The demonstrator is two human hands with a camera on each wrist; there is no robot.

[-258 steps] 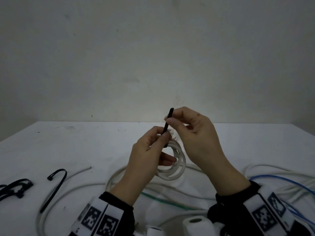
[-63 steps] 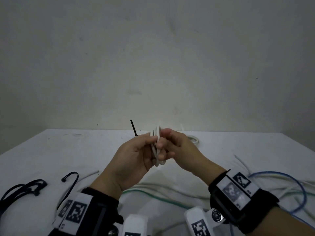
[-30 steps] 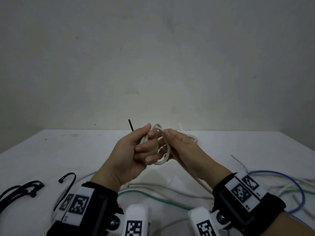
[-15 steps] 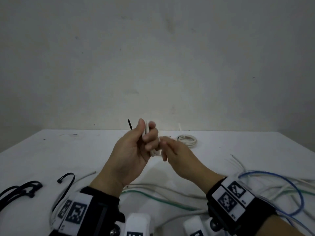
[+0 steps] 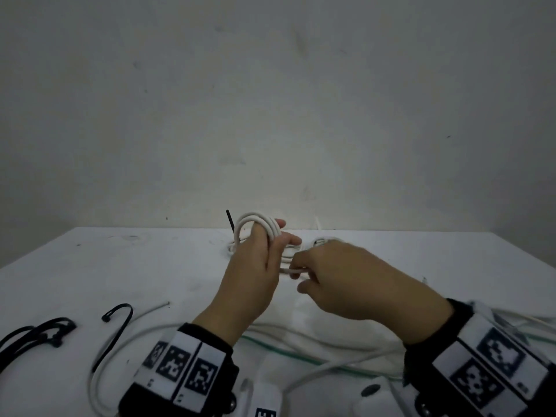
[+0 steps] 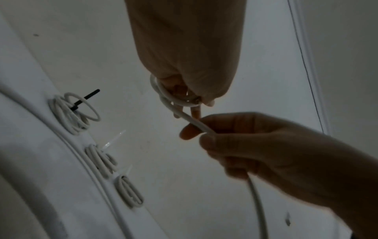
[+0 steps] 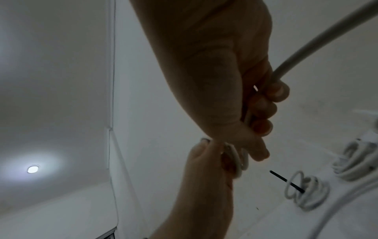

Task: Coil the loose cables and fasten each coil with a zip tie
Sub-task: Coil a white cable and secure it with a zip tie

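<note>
The left hand (image 5: pixel 255 275) stands upright as a spool, its fingers (image 5: pixel 272 236) pressed together with the white cable (image 5: pixel 258 225) looped round them. At its 3 o'clock, the right hand (image 5: pixel 358 281) curls round the trailing length, pinching it to feed another turn. At 12 o'clock on the table (image 5: pixel 90 266), 3 finished coils (image 6: pixel 75 111) wait; black zip ties (image 5: pixel 115 323) lie at 8 o'clock, within reach.

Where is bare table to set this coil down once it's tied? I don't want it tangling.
Bare table lies left of the left hand, between the finished coils at the far edge and the black zip ties. The near edge and right side are crowded with loose cables.
</note>
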